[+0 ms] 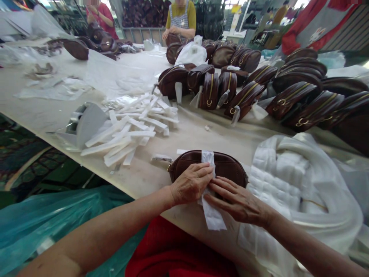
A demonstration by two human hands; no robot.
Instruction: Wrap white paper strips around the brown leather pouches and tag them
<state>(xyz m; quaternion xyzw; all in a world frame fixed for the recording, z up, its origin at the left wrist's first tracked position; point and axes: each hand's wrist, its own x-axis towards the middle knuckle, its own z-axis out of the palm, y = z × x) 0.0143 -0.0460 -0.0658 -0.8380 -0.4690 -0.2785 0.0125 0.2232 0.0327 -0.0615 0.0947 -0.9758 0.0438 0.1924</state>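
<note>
A dark brown oval bag (230, 169) lies on the table in front of me. A white strip (213, 215) runs across its middle and hangs down toward the table's near edge. My left hand (193, 182) rests on the bag and the strip, its fingers pressed together with their tips on the strip. From the right, my right hand (238, 200) reaches over the bag's lower part, fingers stretched out and slightly apart, the tips on the strip close to my left fingertips. Part of the bag is hidden under both hands.
White strips (129, 132) lie piled at the left beside a grey-white holder (90, 125). Many brown bags (243, 102) stand across the back and right. A bundle of white foam wrap (337, 200) lies at the right. People stand beyond the table (161, 175).
</note>
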